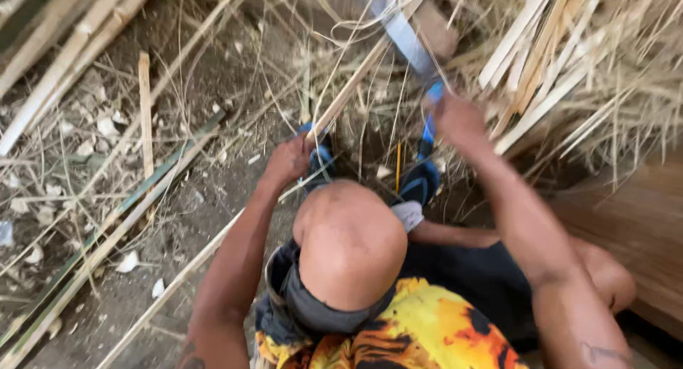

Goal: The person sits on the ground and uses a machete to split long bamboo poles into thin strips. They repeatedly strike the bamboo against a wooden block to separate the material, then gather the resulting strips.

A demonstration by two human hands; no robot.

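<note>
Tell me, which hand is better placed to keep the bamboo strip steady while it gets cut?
Probably the left hand: it grips the bamboo strip. The right hand holds the blade.

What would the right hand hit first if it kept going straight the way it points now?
Probably the pile of split bamboo strips just beyond the right hand, which grips a blade angled up and left; depth is hard to judge.

Bare left arm stretched forward, left hand (288, 161) curled in a closed grip, bare right arm extended, right hand (455, 120) fisted, raised higher
</note>
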